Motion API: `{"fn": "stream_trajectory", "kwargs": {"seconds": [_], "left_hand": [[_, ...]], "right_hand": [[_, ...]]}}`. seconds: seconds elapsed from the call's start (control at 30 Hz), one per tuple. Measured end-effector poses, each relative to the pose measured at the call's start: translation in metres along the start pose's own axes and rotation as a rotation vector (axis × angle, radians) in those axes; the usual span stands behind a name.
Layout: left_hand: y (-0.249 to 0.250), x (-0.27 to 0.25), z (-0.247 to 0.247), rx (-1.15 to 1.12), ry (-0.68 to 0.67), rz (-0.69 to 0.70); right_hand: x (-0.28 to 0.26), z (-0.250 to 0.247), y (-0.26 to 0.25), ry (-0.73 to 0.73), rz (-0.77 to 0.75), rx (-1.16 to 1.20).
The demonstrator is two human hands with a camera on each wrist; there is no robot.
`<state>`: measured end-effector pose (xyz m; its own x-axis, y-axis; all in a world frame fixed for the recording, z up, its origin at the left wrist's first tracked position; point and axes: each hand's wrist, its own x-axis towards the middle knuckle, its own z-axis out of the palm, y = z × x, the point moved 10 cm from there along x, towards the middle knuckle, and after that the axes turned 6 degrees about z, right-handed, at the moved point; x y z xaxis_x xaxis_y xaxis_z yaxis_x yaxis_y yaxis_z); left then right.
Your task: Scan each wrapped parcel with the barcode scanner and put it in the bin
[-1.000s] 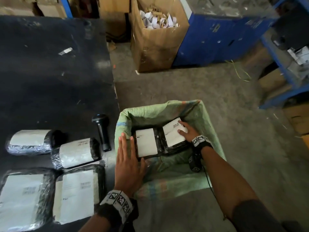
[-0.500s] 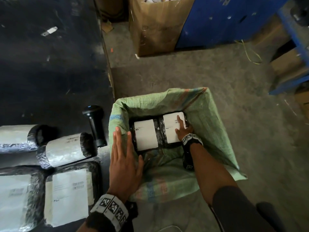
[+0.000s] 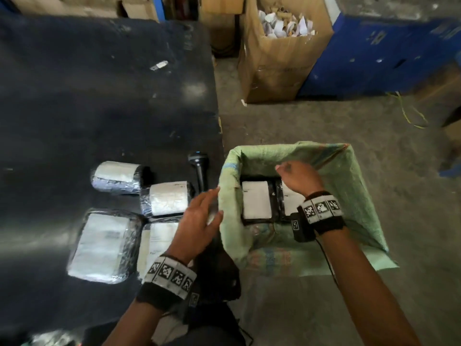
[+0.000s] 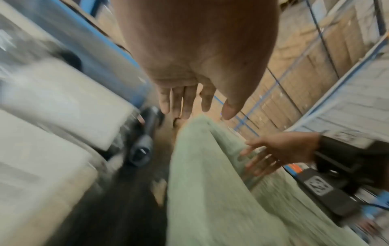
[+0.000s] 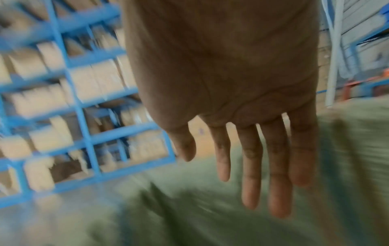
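Two parcels (image 3: 257,199) lie flat side by side at the bottom of the bin (image 3: 359,196), which is lined with a green woven sack. Their white labels face up. I judge these two as finished, although nothing here proves that they were scanned.

Four parcels wait on the black desk (image 3: 99,96). Two are rolls: one (image 3: 116,181) lies farther back, and one (image 3: 166,199) lies nearer to the bin. Two are flat packs: a wide one (image 3: 103,245) at the left, and one (image 3: 159,242) partly under the left wrist. At the bottom left edge of the head view there is something shiny, maybe one more parcel, but I cannot tell.

The scanner (image 3: 200,171) lies on the desk between the rolls and the bin, and no hand touches it.

The left hand (image 3: 197,224) is relaxed with straight fingers and holds nothing; it hovers over the desk edge, just beside the bin wall. The right hand (image 3: 298,179) is above the parcels in the bin, also empty; the wrist view shows its fingers (image 5: 252,166) loose and spread.

So, in my opinion, about a third of the work is done. The next step is probably to take the scanner and one parcel from the desk.
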<state>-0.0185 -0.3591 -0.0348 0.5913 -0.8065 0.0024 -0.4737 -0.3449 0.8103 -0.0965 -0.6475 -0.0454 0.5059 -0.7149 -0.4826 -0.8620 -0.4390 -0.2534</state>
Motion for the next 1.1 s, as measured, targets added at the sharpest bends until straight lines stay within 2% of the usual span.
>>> {"fn": "stream_trajectory", "kwargs": {"seconds": [0.1,0.17,0.23,0.3,0.47,0.67,0.83,0.97,1.1], "left_hand": [[-0.029,-0.037,-0.079,0.085,0.163,-0.03],[-0.063,-0.071,-0.124,0.137,0.253,-0.101],[-0.102,-0.103,-0.158,0.21,0.288,-0.169],[-0.146,-0.137,-0.175,0.313,0.251,-0.23],[-0.235,-0.189,-0.178,0.298,0.105,-0.346],[-0.265,-0.212,-0.151,0.209,-0.064,-0.372],[-0.268,-0.213,-0.148,0.181,-0.007,-0.312],[-0.272,-0.212,-0.144,-0.023,0.044,-0.295],[-0.271,-0.211,-0.141,-0.013,0.061,-0.253]], "right_hand": [[-0.034,0.001,-0.067,0.015,-0.155,0.255],[-0.051,0.016,-0.113,-0.012,-0.239,0.38],[-0.053,0.047,-0.152,-0.076,-0.251,0.472],[-0.05,0.085,-0.18,-0.158,-0.212,0.505],[-0.028,0.132,-0.206,-0.092,-0.103,0.393],[-0.007,0.157,-0.204,-0.046,-0.014,0.446],[0.002,0.162,-0.21,-0.033,-0.002,0.577],[0.004,0.177,-0.213,-0.088,0.044,0.796],[0.003,0.178,-0.212,-0.07,0.07,0.79]]}}
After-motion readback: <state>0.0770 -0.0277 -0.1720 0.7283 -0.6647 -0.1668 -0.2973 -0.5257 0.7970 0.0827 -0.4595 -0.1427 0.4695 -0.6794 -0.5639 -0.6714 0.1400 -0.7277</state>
